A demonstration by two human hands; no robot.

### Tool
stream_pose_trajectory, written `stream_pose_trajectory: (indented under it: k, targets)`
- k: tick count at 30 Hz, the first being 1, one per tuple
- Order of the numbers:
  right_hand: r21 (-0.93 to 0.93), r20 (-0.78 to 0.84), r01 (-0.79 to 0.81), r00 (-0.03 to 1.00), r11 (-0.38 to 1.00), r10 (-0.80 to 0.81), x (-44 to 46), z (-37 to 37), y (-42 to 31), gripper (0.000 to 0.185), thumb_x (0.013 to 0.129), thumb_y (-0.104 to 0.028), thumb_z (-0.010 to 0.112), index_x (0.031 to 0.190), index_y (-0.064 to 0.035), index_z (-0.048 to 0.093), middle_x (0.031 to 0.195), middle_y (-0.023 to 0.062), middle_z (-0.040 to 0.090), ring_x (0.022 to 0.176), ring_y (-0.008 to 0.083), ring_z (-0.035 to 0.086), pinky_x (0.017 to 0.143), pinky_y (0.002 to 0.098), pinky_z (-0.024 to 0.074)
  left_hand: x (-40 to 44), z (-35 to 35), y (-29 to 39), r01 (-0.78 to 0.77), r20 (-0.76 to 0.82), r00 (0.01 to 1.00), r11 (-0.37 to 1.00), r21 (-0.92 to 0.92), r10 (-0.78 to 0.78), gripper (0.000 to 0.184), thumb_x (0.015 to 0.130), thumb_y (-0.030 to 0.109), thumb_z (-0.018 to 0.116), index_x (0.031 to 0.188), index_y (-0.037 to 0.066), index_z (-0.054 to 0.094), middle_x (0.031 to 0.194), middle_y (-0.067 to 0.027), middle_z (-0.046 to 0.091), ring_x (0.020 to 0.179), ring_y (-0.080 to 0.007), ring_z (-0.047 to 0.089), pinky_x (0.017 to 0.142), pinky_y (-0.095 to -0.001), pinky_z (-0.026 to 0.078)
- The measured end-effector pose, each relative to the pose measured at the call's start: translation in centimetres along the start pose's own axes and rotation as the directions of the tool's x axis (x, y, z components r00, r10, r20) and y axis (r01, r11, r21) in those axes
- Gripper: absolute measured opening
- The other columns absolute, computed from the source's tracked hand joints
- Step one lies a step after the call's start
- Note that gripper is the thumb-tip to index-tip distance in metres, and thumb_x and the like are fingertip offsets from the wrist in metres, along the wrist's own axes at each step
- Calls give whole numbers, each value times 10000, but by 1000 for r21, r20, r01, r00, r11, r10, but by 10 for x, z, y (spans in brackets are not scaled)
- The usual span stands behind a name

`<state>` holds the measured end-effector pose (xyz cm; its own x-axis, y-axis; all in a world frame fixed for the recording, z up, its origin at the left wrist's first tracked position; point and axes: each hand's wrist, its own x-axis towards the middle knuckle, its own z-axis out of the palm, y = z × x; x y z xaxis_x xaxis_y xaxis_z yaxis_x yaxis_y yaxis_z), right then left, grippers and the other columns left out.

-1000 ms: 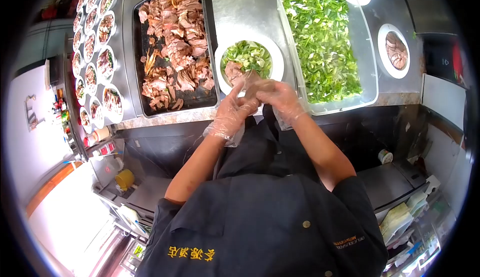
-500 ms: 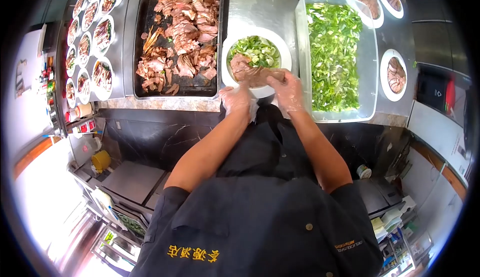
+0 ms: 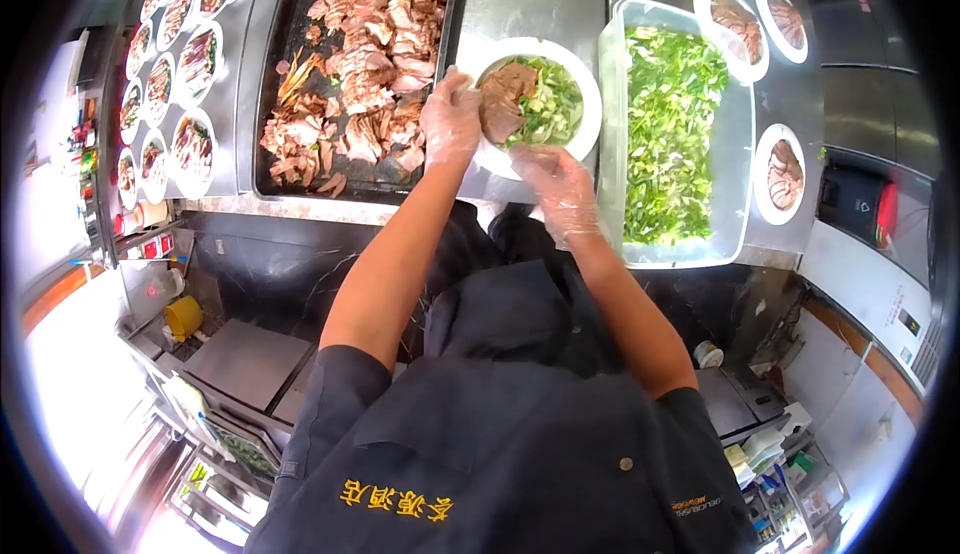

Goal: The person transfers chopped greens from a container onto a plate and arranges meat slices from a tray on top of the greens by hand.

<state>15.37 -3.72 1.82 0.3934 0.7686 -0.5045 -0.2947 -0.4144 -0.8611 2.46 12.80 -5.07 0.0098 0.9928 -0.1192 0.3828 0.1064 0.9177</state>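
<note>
A white plate on the steel counter holds chopped greens, with sliced brown meat lying over their left part. My left hand, in a clear plastic glove, is at the plate's left rim, fingers pointing away from me and partly apart. My right hand, also gloved, reaches over the near rim beside the lower edge of the meat. Its fingers are blurred, so their grip cannot be made out. Left of the plate lies a black tray of sliced meat.
A clear plastic tub of chopped greens stands right of the plate. Farther right are plates of sliced meat. Several filled plates line the left side. The counter's near edge runs just in front of me.
The meat has gone from between my hands onto the greens' left side. My left hand has moved up along the plate's left rim; my right hand has drawn back to the near rim.
</note>
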Motion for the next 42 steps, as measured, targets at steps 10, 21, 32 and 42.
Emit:
stream_pose_trajectory:
  k: [10,21,32,42]
  targets:
    - [-580,33,231,965,781,-261,41,16,-25,307,934,-170,785,1207,-30,793,1052,224,790,959,381,765,867,431,589,-67,-22,19,-486,110,874,858,166,473,109,942,25,747,1039,48,792,1099,-171,795,1004,-405,750,896,-442,592]
    - [-804,-38,306,829,510,-557,41,16,-16,372,884,-186,865,1213,-49,756,914,165,772,872,363,766,845,424,600,-74,2,17,-99,-28,993,932,348,116,766,849,9,764,1558,80,485,1534,-271,456,1420,-506,446,1204,-593,381]
    - [-728,-100,248,884,639,-457,60,22,3,344,864,-169,888,1147,-76,715,937,144,807,877,345,797,809,453,614,1,-50,28,-345,39,938,938,28,344,396,897,-82,650,1240,73,775,1229,-196,767,1160,-340,747,996,-426,606]
    - [-966,-115,-24,931,258,-346,33,44,-47,494,979,-479,787,1292,-134,621,980,232,792,936,445,777,843,536,589,67,-245,-38,-489,417,846,796,357,333,265,935,-25,689,1118,140,786,1166,-108,793,1144,-356,729,1054,-442,556]
